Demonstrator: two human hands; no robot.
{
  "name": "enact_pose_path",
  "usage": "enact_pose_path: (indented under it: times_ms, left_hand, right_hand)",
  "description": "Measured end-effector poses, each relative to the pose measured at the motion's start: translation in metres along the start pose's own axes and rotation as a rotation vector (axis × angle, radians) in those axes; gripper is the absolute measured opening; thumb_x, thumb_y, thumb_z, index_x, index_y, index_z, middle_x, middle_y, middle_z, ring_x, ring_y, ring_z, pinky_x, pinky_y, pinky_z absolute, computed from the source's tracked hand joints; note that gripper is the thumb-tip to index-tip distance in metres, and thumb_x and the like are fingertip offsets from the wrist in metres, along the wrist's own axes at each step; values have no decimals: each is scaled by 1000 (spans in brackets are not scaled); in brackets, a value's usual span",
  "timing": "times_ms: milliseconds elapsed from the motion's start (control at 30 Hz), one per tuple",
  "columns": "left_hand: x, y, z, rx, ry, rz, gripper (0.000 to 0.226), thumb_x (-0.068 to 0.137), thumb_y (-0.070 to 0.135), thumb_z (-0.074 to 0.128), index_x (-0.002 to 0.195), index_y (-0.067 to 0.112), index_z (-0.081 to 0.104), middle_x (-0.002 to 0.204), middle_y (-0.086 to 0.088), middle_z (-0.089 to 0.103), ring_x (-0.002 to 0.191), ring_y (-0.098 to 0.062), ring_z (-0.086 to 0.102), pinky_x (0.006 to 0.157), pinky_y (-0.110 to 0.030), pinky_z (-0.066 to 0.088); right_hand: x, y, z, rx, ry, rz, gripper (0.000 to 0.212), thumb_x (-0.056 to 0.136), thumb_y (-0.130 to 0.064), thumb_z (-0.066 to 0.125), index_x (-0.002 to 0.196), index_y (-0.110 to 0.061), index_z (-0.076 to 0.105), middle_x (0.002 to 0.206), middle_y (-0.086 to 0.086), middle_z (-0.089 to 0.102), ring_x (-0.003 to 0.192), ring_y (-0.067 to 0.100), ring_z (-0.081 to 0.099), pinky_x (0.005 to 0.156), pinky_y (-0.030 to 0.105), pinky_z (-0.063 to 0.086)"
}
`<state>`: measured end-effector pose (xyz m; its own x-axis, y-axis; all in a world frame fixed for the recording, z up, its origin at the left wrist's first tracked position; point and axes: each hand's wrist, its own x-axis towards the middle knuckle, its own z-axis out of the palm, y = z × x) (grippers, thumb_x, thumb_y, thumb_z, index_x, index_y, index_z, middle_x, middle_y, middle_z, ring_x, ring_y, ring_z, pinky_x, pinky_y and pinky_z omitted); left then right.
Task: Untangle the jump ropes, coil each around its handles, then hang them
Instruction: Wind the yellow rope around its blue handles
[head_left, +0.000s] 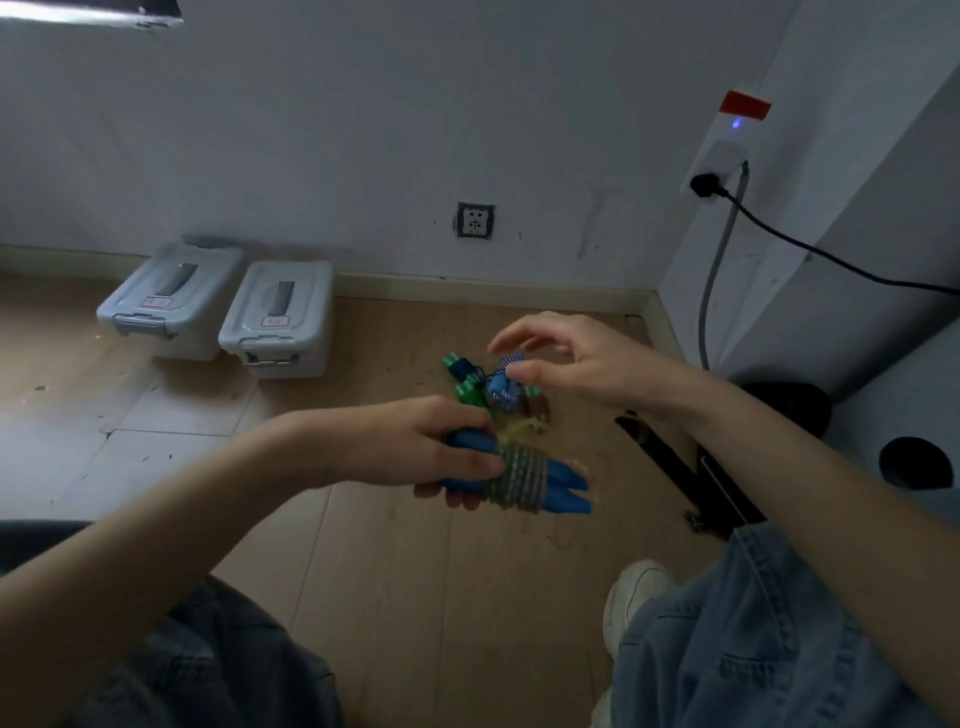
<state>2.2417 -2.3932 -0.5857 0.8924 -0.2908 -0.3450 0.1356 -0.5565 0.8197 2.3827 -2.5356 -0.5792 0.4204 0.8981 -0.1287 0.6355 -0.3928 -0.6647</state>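
Head view: one coiled rope (519, 475) is gripped by the left hand (415, 447); the right hand (576, 364) hovers spread and empty; the floor ropes (493, 384) appear coiled; hanging remains.

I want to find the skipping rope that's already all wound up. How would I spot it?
Start at the two grey lidded boxes by the wall, then come forward across the wooden floor to the left hand. Its fingers grip the wound rope: two blue handles side by side with yellowish cord coiled tightly round their middle. The other ropes lie loose on the floor beyond, with green handles and blue-white cord.
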Motion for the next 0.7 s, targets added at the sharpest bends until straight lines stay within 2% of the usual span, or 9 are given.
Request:
enact_pose_path:
  times_ms: [67,133,233,333,400,467,567,633,700]
  left_hand:
    - [-4,-2,-7,-7,9,-27,12,93,23,46,97,17,56,76,7,60,61,3,54,54,-14,44]
    - [-7,-3,-12,-10,-5,-43,17,93,24,46,102,15,56,76,7,60,62,4,55,54,-13,44]
    - [-10,-1,-16,16,-58,-39,13,93,25,45,98,19,56,75,9,60,62,5,55,55,-11,44]
    - [-11,2,-15,95,-203,-35,11,94,25,43,95,25,54,80,9,59,65,4,55,57,-12,45]
    - [-14,5,-14,60,-304,-1,13,95,26,43,100,26,54,84,12,60,72,3,56,62,-13,46]
    - [-19,7,-20,-14,-343,64,21,94,27,43,111,22,53,88,15,60,79,0,57,67,-15,47]
    - [-27,4,-35,-121,-234,149,28,89,27,45,115,21,52,91,15,62,81,1,58,71,-15,49]
    - [-30,0,-42,-281,-124,179,29,85,29,48,111,17,55,89,11,64,79,-2,59,71,-16,50]
    - [-30,-3,-49,-553,12,181,35,81,30,53,111,12,58,86,5,66,78,-6,60,69,-17,51]
  right_hand:
    - [-7,-3,0,222,-185,-51,20,92,-28,52,108,-21,62,106,-9,65,101,0,59,81,14,46]
    - [-12,-4,4,282,-321,-51,22,88,-32,57,107,-22,63,107,-8,66,104,5,60,88,20,48]
    - [-13,-5,6,304,-295,-52,24,79,-30,64,100,-18,67,102,3,68,96,13,64,88,28,51]
    - [-14,-8,4,314,-299,-57,17,78,-32,66,88,-19,72,83,6,68,76,10,60,68,18,49]
    - [-14,-8,4,373,-362,-57,10,81,-30,67,86,-23,72,81,-1,65,75,8,56,66,15,47]
    - [-13,-5,5,549,-401,-40,10,79,-26,68,87,-21,67,88,2,59,81,17,52,67,22,47]
    - [-12,0,9,844,-401,5,13,82,-24,59,91,-15,58,90,9,54,76,27,49,63,31,44]
    - [-13,-1,16,911,-340,3,12,87,-24,52,90,-12,54,73,1,54,56,12,47,51,22,41]
    - [-13,-2,21,906,-233,0,23,89,-31,51,85,-9,55,59,-4,48,45,6,36,44,16,35]
